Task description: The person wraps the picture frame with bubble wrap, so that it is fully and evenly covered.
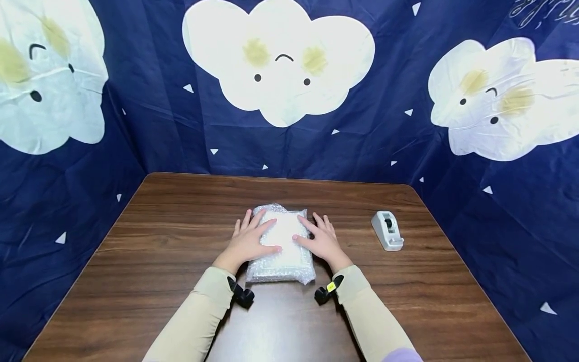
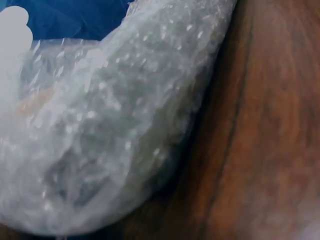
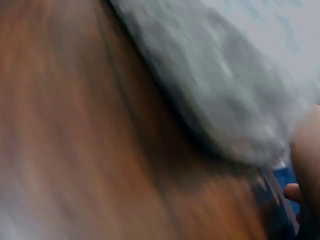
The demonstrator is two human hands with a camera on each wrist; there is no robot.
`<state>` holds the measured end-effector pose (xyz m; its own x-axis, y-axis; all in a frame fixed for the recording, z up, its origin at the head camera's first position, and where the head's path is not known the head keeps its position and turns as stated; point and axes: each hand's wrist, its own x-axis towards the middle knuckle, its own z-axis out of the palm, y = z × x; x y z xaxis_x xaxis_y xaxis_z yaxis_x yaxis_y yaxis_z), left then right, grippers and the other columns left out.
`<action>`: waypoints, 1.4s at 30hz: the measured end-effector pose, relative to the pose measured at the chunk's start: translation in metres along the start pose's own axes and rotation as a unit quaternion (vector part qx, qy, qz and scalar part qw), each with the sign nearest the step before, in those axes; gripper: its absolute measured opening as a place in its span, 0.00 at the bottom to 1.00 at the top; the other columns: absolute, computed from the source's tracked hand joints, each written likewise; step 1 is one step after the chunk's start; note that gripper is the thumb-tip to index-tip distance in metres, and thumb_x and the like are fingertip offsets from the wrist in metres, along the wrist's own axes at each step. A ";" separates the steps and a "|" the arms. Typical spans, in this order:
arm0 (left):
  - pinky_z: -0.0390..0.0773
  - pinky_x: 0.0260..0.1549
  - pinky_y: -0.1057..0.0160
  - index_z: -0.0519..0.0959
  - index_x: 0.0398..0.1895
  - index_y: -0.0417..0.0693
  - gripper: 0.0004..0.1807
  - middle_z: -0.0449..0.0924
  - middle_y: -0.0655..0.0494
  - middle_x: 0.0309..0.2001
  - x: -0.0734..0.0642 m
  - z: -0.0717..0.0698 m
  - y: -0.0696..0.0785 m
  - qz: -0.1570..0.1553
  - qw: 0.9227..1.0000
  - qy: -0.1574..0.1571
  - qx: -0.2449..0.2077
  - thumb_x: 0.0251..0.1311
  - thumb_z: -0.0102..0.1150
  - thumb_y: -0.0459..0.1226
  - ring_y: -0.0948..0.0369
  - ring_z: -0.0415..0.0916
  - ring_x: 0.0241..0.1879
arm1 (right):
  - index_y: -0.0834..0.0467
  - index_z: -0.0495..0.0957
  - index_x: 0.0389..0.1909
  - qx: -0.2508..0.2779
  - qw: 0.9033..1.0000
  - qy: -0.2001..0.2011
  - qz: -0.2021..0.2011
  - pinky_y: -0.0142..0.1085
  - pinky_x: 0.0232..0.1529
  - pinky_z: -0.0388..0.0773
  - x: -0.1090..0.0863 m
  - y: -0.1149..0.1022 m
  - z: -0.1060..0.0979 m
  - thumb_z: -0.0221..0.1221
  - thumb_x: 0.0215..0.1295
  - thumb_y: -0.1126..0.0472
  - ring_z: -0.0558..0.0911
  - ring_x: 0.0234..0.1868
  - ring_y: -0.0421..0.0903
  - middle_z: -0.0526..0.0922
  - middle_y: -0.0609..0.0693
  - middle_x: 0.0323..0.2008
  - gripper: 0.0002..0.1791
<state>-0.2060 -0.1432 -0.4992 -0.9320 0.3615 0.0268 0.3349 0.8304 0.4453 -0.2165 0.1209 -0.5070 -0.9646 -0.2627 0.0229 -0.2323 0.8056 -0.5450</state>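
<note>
A flat, roughly square package in clear bubble wrap (image 1: pixel 282 261) lies on the wooden table, with a pale, bright top. My left hand (image 1: pixel 249 241) rests on its left side, fingers spread and thumb reaching inward over the top. On the opposite side my right hand (image 1: pixel 323 244) touches the right edge, its fingers also spread and fairly straight. In the left wrist view the bubble wrap (image 2: pixel 125 110) fills much of the picture, its rounded side close to the wood. The right wrist view is blurred; it shows the package's edge (image 3: pixel 220 90) and part of my right hand (image 3: pixel 307 165).
A white tape dispenser (image 1: pixel 388 231) stands to the right of the package on the brown wooden table (image 1: pixel 181 221). Dark blue fabric with white clouds (image 1: pixel 289 151) hangs behind the table and along both sides. Each wrist carries a small black camera (image 1: pixel 244 297).
</note>
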 end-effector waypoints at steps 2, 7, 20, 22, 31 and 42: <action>0.33 0.71 0.30 0.57 0.80 0.68 0.55 0.36 0.57 0.83 0.001 -0.002 -0.001 0.004 1.000 -0.004 -0.007 0.49 0.56 0.77 0.42 0.25 0.79 | 0.27 0.55 0.77 -0.015 1.000 -0.013 0.009 0.62 0.76 0.35 0.000 0.005 -0.003 0.49 0.64 0.23 0.36 0.80 0.63 0.48 0.54 0.81 0.41; 0.33 0.70 0.28 0.57 0.80 0.67 0.58 0.36 0.56 0.83 0.001 -0.006 -0.005 0.010 1.000 -0.004 -0.013 0.47 0.60 0.76 0.39 0.26 0.79 | 0.25 0.46 0.79 -0.045 0.998 -0.035 0.002 0.61 0.75 0.30 0.003 0.015 -0.005 0.37 0.66 0.20 0.35 0.80 0.61 0.45 0.51 0.81 0.41; 0.35 0.70 0.28 0.56 0.80 0.69 0.59 0.36 0.57 0.83 0.000 -0.003 -0.003 0.012 1.000 -0.002 -0.018 0.44 0.58 0.78 0.39 0.28 0.79 | 0.61 0.83 0.48 -0.090 0.915 0.354 -0.170 0.53 0.51 0.77 -0.021 0.073 -0.048 0.57 0.67 0.60 0.82 0.47 0.59 0.87 0.58 0.43 0.14; 0.34 0.70 0.28 0.56 0.80 0.69 0.59 0.35 0.57 0.83 0.001 -0.001 -0.004 0.013 1.000 -0.004 -0.018 0.44 0.58 0.79 0.39 0.28 0.79 | 0.62 0.84 0.43 -0.108 0.890 0.405 -0.178 0.54 0.48 0.76 -0.028 0.088 -0.060 0.57 0.65 0.62 0.81 0.43 0.61 0.86 0.59 0.38 0.11; 0.35 0.71 0.29 0.56 0.80 0.70 0.59 0.35 0.58 0.83 0.003 -0.006 -0.002 0.013 1.000 -0.006 -0.022 0.43 0.58 0.79 0.40 0.27 0.79 | 0.67 0.82 0.40 -0.091 0.870 0.478 -0.078 0.58 0.48 0.69 -0.064 0.145 -0.102 0.59 0.61 0.63 0.77 0.43 0.68 0.83 0.65 0.38 0.12; 0.34 0.70 0.28 0.56 0.80 0.70 0.59 0.33 0.58 0.83 0.004 -0.002 -0.005 0.010 0.999 -0.009 -0.031 0.44 0.58 0.78 0.38 0.32 0.79 | 0.57 0.80 0.43 -0.023 0.943 0.289 0.164 0.53 0.43 0.73 -0.096 0.172 -0.113 0.60 0.66 0.36 0.80 0.44 0.57 0.82 0.58 0.43 0.26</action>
<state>-0.2115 -0.1472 -0.4995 -0.9222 0.3862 0.0207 0.3441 0.7951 0.4994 -0.1781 0.3450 -0.5082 -0.8891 0.3266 0.3207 0.0971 0.8193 -0.5651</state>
